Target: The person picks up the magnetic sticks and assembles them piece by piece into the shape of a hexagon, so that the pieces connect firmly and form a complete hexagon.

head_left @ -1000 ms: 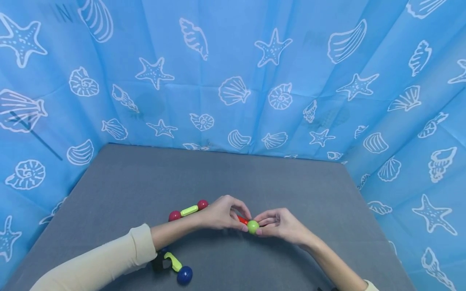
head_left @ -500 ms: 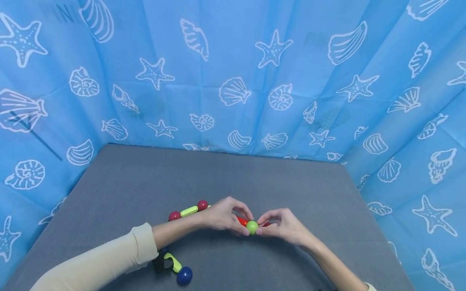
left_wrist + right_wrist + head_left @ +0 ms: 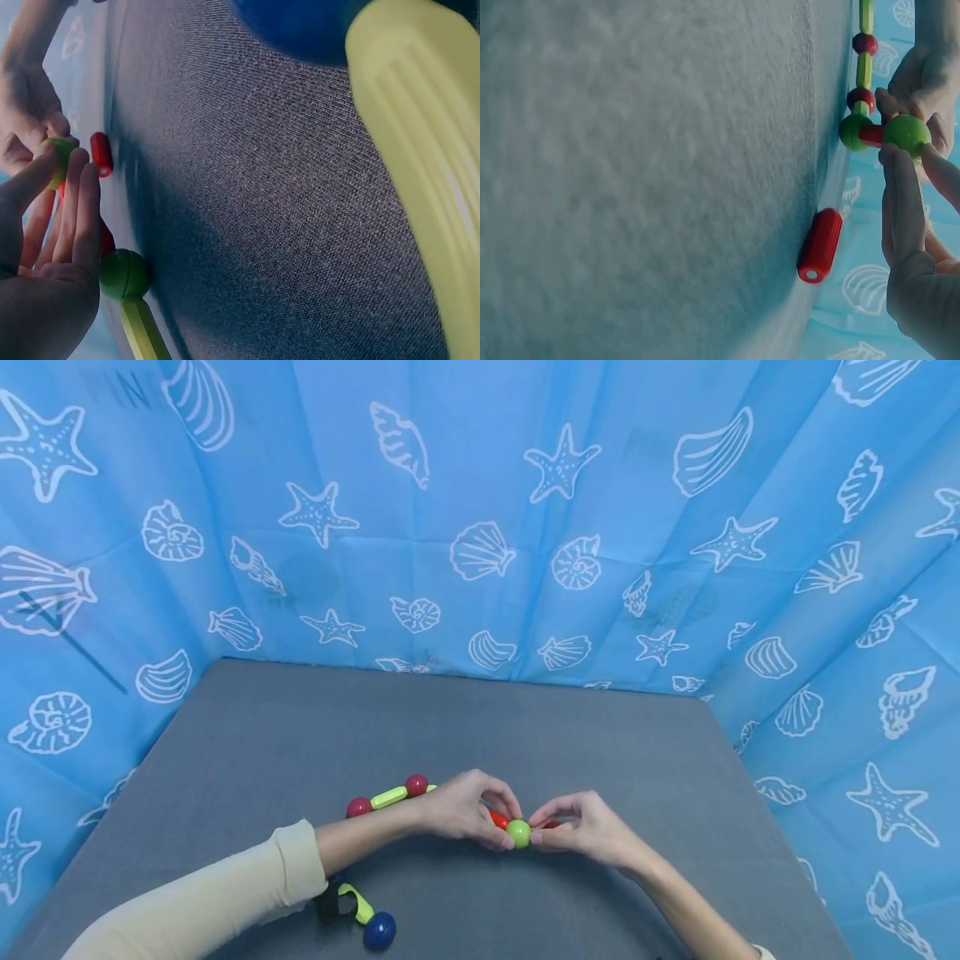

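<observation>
In the head view, my left hand (image 3: 467,810) and right hand (image 3: 588,832) meet at a light green ball (image 3: 518,833), each pinching it between thumb and fingers. A short red rod (image 3: 871,135) joins this ball to another green ball (image 3: 851,132), as the right wrist view shows. From that second ball runs a chain of yellow-green rods (image 3: 389,797) and red balls (image 3: 358,807), partly hidden by my left forearm. A loose red rod (image 3: 821,246) lies on the table below my right hand; my fingers cover part of it in the head view.
A dark blue ball (image 3: 379,931) and a curved yellow-green rod (image 3: 363,906) lie on the near left of the grey table (image 3: 480,718), beside my left sleeve (image 3: 225,889). A blue curtain (image 3: 420,510) with white shells hangs behind and at both sides.
The held green ball has shifted slightly toward me. My right fingers have drawn closer together on it, and more of the loose red rod shows behind them.
</observation>
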`<state>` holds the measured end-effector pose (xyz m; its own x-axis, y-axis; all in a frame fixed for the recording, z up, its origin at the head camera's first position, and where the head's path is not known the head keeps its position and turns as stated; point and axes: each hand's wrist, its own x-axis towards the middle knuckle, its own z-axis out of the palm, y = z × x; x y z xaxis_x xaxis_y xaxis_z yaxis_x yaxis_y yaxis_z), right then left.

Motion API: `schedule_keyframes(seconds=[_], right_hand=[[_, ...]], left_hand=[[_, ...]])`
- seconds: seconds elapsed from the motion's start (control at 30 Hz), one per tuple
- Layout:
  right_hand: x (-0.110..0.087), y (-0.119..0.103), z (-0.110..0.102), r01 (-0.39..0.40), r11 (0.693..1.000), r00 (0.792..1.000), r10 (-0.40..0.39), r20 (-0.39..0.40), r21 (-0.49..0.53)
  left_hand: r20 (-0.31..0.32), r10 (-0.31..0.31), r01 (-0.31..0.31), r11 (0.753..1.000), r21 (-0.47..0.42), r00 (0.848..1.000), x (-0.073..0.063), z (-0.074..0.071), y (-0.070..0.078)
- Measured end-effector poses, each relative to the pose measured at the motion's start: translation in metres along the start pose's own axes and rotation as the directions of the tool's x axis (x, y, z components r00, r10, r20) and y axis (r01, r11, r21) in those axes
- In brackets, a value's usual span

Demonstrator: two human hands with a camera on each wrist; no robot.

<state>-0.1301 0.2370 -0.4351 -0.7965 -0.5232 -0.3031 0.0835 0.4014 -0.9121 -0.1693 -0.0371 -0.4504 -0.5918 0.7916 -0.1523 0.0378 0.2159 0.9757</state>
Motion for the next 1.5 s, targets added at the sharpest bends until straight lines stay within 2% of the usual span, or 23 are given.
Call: schedule_keyframes(seconds=[0.1,0.2,0.3,0.43,0.63,0.77,0.9,1.07,1.27,1.5], right_hand=[[-0.001,0.0,-0.006,0.03,0.999,0.999,-0.031,-0.023,-0.04],[-0.001,0.003,-0.015,0.063,0.988,0.995,-0.073,-0.068,-0.142],[0.001,0.008,-0.024,0.057,0.975,0.993,-0.077,-0.088,-0.217],[0.003,0.018,-0.034,0.032,0.965,0.998,-0.047,-0.051,-0.259],[0.004,0.036,-0.042,0.089,0.94,0.996,-0.084,0.03,-0.329],[0.003,0.035,-0.042,0.082,0.94,0.997,-0.08,0.02,-0.331],[0.0,0.021,-0.038,0.041,0.967,0.999,-0.046,-0.014,-0.252],[-0.007,0.004,-0.033,0.043,0.98,0.999,-0.048,-0.021,-0.196],[-0.015,-0.01,-0.026,0.05,0.978,0.998,-0.054,-0.015,-0.202],[-0.019,-0.016,-0.016,0.05,0.978,0.999,-0.05,0.005,-0.201]], left_hand=[[-0.011,-0.002,0.002,1.0,0.003,1.0,0.0,0.001,0.001],[-0.021,-0.009,0.01,1.0,0.009,1.0,0.0,0.001,0.001],[-0.025,-0.009,0.009,1.0,0.015,1.0,0.0,0.002,0.0],[-0.028,-0.004,0.005,1.0,0.02,1.0,0.0,0.002,0.0],[-0.027,-0.008,0.009,1.0,0.02,1.0,0.0,0.002,0.0],[-0.028,-0.018,0.019,1.0,0.017,0.999,0.001,0.002,-0.001],[-0.031,-0.02,0.021,0.999,0.028,0.999,0.002,0.002,-0.002],[-0.034,-0.014,0.015,0.999,0.036,0.999,0.002,0.003,-0.001],[-0.036,-0.009,0.01,0.999,0.04,0.999,0.002,0.003,-0.001],[-0.045,-0.006,0.008,0.999,0.045,0.999,0.001,0.004,-0.001]])
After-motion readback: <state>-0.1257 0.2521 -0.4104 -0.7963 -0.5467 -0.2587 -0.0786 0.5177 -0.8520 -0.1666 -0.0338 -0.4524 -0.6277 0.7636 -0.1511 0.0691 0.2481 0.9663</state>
